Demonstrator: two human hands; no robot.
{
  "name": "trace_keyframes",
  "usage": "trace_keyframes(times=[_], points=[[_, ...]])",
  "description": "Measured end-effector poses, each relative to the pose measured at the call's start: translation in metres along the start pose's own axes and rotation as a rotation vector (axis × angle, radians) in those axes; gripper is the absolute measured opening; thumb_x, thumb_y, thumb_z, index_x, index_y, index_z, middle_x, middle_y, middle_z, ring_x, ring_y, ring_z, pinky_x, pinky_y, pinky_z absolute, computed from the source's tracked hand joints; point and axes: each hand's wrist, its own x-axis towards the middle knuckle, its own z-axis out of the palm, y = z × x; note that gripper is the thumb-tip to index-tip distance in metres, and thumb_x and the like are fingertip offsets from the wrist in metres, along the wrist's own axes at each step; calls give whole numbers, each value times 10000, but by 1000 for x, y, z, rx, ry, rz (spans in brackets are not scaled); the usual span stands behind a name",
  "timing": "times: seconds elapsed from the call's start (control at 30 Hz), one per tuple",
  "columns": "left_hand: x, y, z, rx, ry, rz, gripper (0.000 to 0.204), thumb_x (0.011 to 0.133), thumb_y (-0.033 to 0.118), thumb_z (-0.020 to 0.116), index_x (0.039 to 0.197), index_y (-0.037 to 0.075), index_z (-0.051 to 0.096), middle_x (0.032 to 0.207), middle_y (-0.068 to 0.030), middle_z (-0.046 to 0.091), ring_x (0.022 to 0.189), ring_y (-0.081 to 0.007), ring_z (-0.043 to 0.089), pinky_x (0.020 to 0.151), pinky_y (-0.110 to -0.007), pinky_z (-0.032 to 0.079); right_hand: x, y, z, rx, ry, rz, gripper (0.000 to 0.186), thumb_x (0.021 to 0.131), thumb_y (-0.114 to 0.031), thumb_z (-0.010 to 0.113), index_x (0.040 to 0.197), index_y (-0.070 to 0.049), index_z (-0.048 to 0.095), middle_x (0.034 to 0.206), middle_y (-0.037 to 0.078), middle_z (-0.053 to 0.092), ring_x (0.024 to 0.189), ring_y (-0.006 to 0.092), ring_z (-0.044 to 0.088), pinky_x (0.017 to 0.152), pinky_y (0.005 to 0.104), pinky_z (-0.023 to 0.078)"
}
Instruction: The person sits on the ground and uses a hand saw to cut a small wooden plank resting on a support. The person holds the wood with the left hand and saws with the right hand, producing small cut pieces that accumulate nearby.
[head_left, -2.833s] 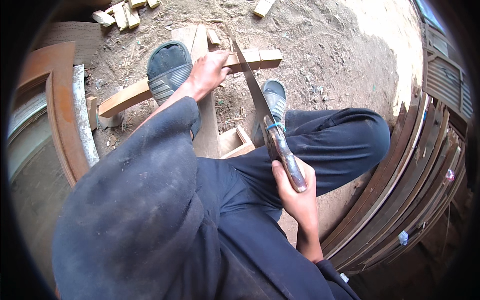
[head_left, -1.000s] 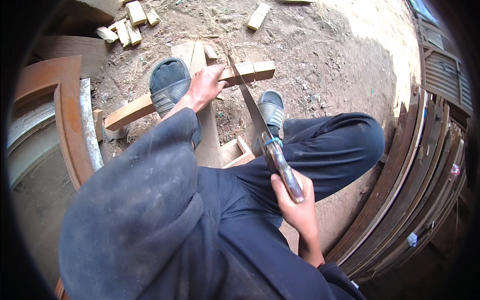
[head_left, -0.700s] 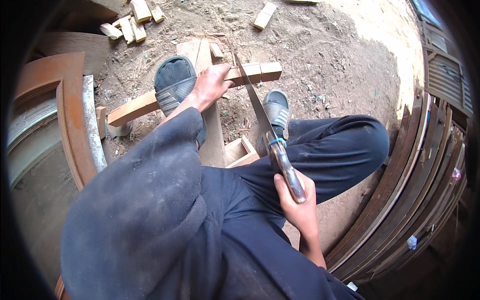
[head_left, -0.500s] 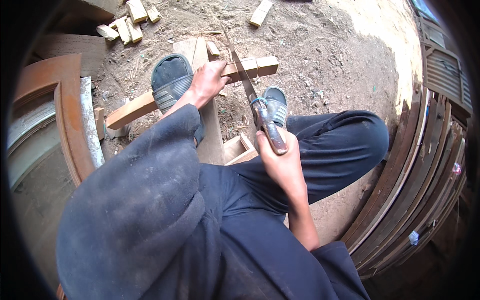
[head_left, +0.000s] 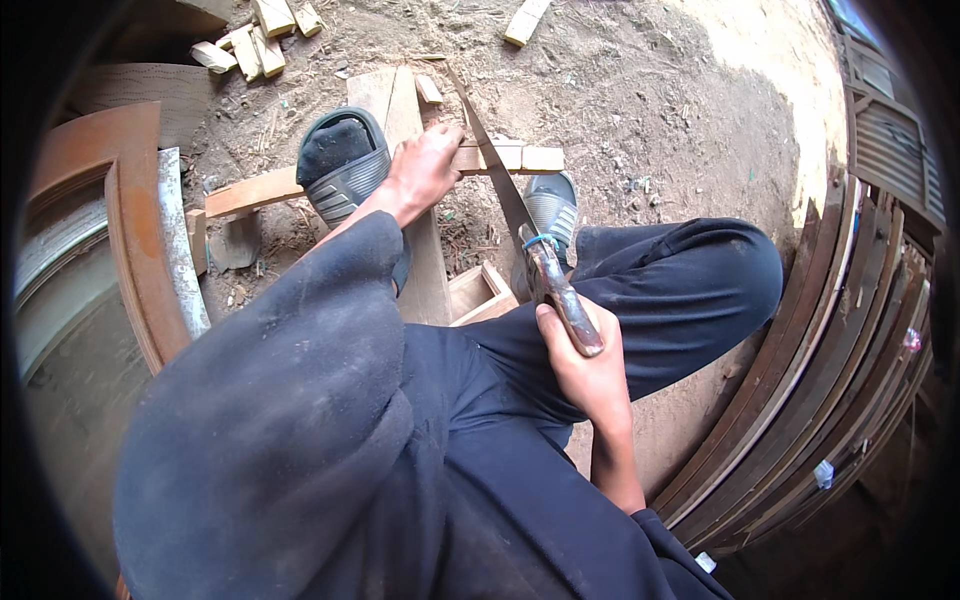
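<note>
A hand saw with a worn handle lies slantwise across a squared wooden bar. My right hand, near my right thigh, is wrapped round its handle. Beside the blade, on its left, my left hand grips the bar, its fingers curled over the wood. The bar rests crosswise on a flat plank. My left sandalled foot presses on the bar left of that hand. A line crosses the bar near its right end. Whether the teeth have cut in under the blade I cannot tell.
Several wood offcuts lie at the far left, and another offcut farther right. A small wooden frame sits beside the plank. Brown door frames lean at left; long boards are stacked at right. My right sandal stands near the bar's end.
My right hand has drawn the saw back toward me and rightward. The bar has turned: its left end is farther away, its right end nearer. My left hand has stayed on it.
</note>
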Motion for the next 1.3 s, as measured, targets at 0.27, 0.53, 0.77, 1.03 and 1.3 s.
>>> trace_keyframes(times=[0.27, 0.53, 0.77, 1.03, 1.3], points=[[14, -17, 13, -27, 6, 116, 319, 737, 137, 699, 969, -6, 535, 943, -190, 607, 915, -380, 603, 789, -453, 500, 8, -5, 14, 8, 38, -30, 183, 883, -74, 591, 738, 18, 527, 580, 5, 448, 594, 40, 366, 508, 268, 347], [16, -18, 8, 49, -33, 153, 300, 737, 127, 697, 920, -23, 512, 858, -210, 611, 842, -399, 615, 757, -466, 502, -35, -3, 1, -43, -10, 24, 157, 873, -56, 613, 746, 14, 551, 547, 19, 463, 529, 45, 392, 474, 267, 341], [18, -17, 13, 88, -64, 86, 405, 725, 146, 702, 1017, -32, 485, 899, -223, 630, 870, -400, 628, 747, -471, 516, -55, 8, -3, -24, 69, -44, 155, 872, -46, 612, 747, 16, 546, 554, 36, 463, 544, 50, 390, 489, 271, 354], [24, -22, 25, 299, 27, 70, 523, 701, 221, 788, 1053, -20, 485, 1009, -170, 564, 996, -314, 548, 840, -415, 456, -45, 5, -3, 13, 49, -10, 141, 875, -51, 604, 760, 22, 565, 562, 26, 500, 548, 40, 409, 490, 261, 367], [23, -22, 20, 322, -23, 85, 577, 711, 259, 789, 1094, -30, 469, 1041, -175, 557, 1014, -320, 553, 854, -433, 453, -47, 36, -8, -14, 57, -137, 123, 871, -50, 604, 780, 27, 576, 578, -2, 468, 551, 37, 409, 494, 243, 353]])
